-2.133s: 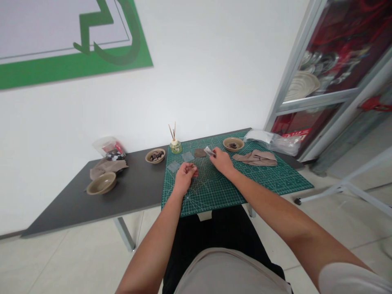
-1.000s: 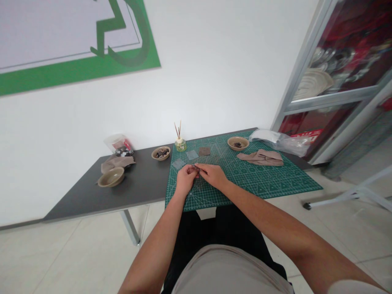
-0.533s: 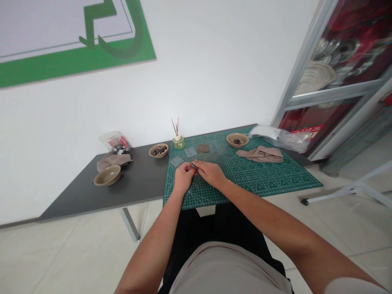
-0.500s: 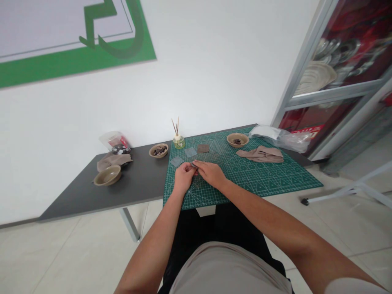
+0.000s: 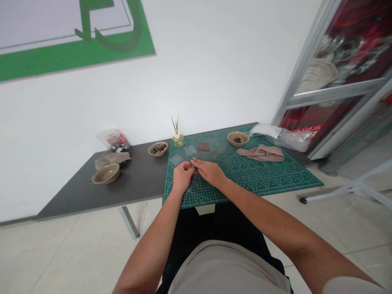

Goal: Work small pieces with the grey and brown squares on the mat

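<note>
My left hand [image 5: 182,175] and my right hand [image 5: 210,171] meet over the front left of the green cutting mat [image 5: 245,175]. Their fingers are closed together around a small grey piece [image 5: 193,165], mostly covered by the fingertips, so its kind does not show. Just beyond the hands lie thin square sheets: a grey one [image 5: 177,159] nearest my left hand, another grey sheet [image 5: 190,150] behind it, and a brown sheet [image 5: 203,146] to the right.
A bowl of stones [image 5: 158,149] stands left of a reed diffuser [image 5: 178,139]. Another bowl [image 5: 238,139] with a few dark stones, a beige cloth [image 5: 261,153] and a plastic bag [image 5: 278,136] are at right. A third bowl [image 5: 105,174] sits on the grey table [image 5: 137,179] at left.
The camera view has shifted slightly. My hands stay together in the same place around the small grey piece, with only slight finger movement.
</note>
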The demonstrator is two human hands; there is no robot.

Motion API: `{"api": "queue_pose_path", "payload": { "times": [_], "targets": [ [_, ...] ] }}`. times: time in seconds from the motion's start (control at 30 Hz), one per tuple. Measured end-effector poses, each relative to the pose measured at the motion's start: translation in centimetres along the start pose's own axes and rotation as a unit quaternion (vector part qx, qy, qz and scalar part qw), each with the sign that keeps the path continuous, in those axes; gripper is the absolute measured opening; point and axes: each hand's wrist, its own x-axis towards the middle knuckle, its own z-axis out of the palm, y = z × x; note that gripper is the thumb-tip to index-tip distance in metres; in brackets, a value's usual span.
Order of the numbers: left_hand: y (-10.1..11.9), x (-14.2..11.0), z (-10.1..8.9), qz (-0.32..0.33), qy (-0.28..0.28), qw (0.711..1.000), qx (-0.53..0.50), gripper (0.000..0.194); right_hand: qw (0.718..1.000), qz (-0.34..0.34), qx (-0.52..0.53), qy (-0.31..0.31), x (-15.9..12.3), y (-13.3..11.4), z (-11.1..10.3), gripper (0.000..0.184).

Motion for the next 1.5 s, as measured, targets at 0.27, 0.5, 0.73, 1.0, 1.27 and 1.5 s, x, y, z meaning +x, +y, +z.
{"api": "queue_pose_path", "payload": {
  "times": [0.27, 0.5, 0.73, 1.0, 1.27, 1.5],
  "targets": [
    [0.05, -0.18, 0.01, 0.010, 0.011, 1.000, 0.022, 0.010, 0.999, -0.012, -0.022, 0.027, -0.10, 0.12, 0.27, 0.047],
    [0.03, -0.14, 0.12, -0.008, 0.004, 0.999, -0.046, 0.017, 0.998, -0.006, -0.038, 0.042, -0.24, 0.25, 0.37, 0.045],
    [0.32, -0.26, 0.10, 0.002, 0.008, 0.998, -0.055, 0.014, 0.997, -0.006, -0.036, 0.062, -0.33, 0.30, 0.49, 0.046],
    [0.30, -0.14, 0.14, 0.003, 0.003, 0.999, -0.048, 0.015, 0.998, -0.004, -0.037, 0.056, -0.43, 0.20, 0.51, 0.046],
    [-0.20, -0.14, 0.14, 0.011, 0.018, 0.997, -0.076, 0.020, 0.998, 0.033, -0.036, 0.043, -0.37, 0.04, 0.23, 0.043],
    [-0.25, -0.07, 0.31, 0.036, 0.017, 0.989, -0.141, 0.030, 0.991, 0.104, 0.001, 0.084, -0.23, 0.26, -0.13, 0.042]
  ]
}}
